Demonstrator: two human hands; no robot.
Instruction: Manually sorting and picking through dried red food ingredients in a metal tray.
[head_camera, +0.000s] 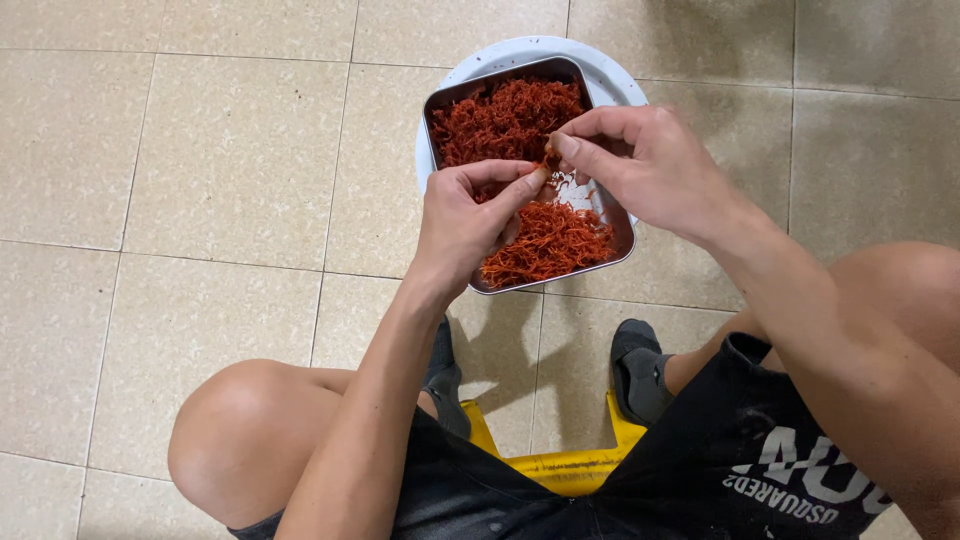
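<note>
Here, a small reddish piece (551, 158) is pinched between the fingertips of the left hand (468, 222) and the right hand (650, 168), both closed on it. It is held just above a metal tray (620, 225) of red-orange shreds (545, 242), set on a white round plate (610, 80) on the tiled floor (200, 200).

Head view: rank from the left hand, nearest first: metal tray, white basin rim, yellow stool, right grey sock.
From the left hand:
1. Metal tray, right under it.
2. White basin rim, beyond the tray.
3. Yellow stool, below, between the knees; right grey sock too close to call.
</note>
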